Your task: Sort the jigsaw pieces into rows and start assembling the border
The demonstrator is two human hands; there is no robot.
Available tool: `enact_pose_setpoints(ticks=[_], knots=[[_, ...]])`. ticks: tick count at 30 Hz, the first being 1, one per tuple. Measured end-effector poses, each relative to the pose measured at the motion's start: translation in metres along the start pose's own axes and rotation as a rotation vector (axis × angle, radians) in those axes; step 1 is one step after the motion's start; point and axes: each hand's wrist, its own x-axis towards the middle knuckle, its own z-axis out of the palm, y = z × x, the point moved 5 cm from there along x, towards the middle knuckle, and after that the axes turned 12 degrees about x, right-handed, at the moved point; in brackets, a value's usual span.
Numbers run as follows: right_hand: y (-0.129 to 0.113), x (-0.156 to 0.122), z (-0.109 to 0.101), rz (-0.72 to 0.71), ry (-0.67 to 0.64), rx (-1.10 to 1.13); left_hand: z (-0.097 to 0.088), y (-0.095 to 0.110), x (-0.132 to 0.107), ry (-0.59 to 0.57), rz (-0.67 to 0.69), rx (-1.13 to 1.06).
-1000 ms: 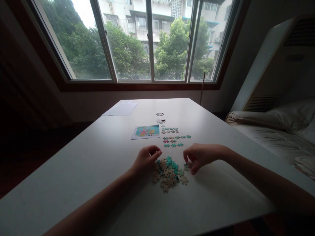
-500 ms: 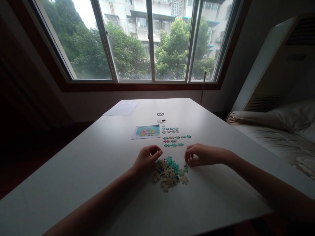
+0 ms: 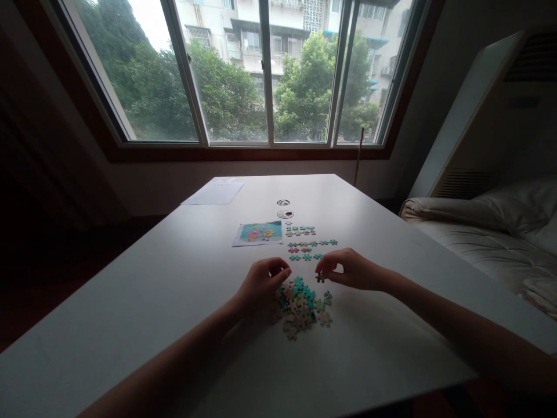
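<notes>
My right hand [image 3: 348,268] pinches a dark puzzle piece [image 3: 321,278] between thumb and fingers, just above the right side of a loose pile of puzzle pieces [image 3: 298,307]. The pile mixes teal faces and plain tan backs. At the pile's upper left, my left hand [image 3: 264,280] is closed, thumb against curled fingers; whatever it may hold is hidden. Beyond the hands, sorted puzzle pieces [image 3: 307,256] lie in short rows, teal, pink and patterned. Left of these rows lies a picture sheet [image 3: 261,232] with colourful cartoon figures on teal.
Everything lies on a white table [image 3: 152,302]. Two round discs [image 3: 285,214] are set near its far end, with paper sheets [image 3: 213,193] at the far left. A pale sofa [image 3: 487,226] stands to the right, and a window is ahead.
My right hand has moved up and left from the pile's right edge, and a puzzle piece now shows in its fingers. My left hand has shifted slightly right.
</notes>
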Motion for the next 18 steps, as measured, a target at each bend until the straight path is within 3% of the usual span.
enact_pose_setpoints(ticks=[3, 8, 14, 18], knots=[[-0.001, 0.004, 0.011, 0.021, 0.047, 0.147, 0.003, 0.014, -0.004, -0.068, 0.077, 0.026], [-0.005, 0.007, 0.020, 0.030, 0.128, 0.209, 0.006, 0.025, -0.008, -0.133, 0.126, 0.058], [-0.007, 0.008, 0.020, 0.036, 0.173, 0.190, 0.008, 0.026, -0.009, -0.142, 0.131, 0.046], [-0.008, 0.006, 0.015, -0.006, 0.320, 0.096, 0.004, 0.023, -0.006, -0.087, 0.080, -0.045]])
